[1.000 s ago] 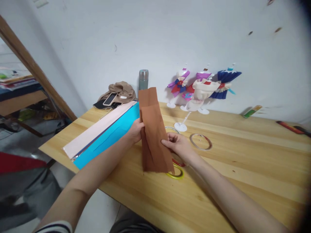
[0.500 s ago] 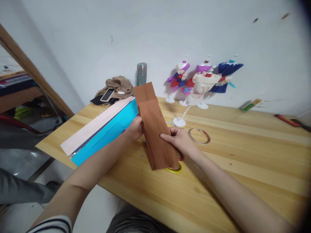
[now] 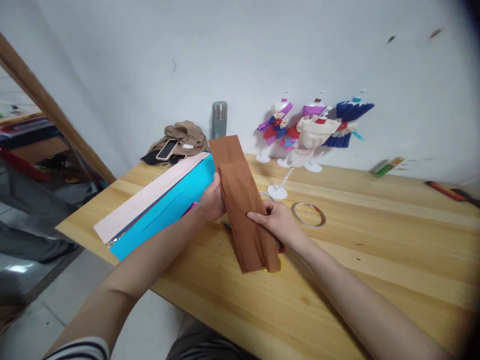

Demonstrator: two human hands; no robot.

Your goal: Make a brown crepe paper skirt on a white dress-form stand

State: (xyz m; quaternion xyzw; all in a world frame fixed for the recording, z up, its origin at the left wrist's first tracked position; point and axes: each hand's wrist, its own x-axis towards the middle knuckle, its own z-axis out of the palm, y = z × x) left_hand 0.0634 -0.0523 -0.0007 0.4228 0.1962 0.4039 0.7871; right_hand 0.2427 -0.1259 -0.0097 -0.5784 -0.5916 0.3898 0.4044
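Note:
A folded length of brown crepe paper [image 3: 238,195] slants above the tabletop, its layers showing along the edges. Its left edge is held by my left hand [image 3: 212,202], whose fingers go behind the paper. My right hand [image 3: 276,218] pinches the right edge, thumb flat on the front and fingers hidden behind. Under the lower end, a yellow loop [image 3: 277,266] and a red loop [image 3: 281,248] peek out, mostly covered. Beside my left hand lie a turquoise sheet [image 3: 165,207] and a pale pink sheet [image 3: 146,197], overlapping.
Several small white stands dressed in coloured paper, one navy [image 3: 350,112], stand by the wall. A grey flask [image 3: 219,122], a brown cloth bundle [image 3: 187,135] and a phone [image 3: 167,149] sit at the back left. A ring-shaped roll [image 3: 294,214] lies right of my right hand.
The view has shifted slightly, so the table items appear a little lower. The lower right corner of the brown paper now covers more of the yellow loop. Both hands keep their hold.

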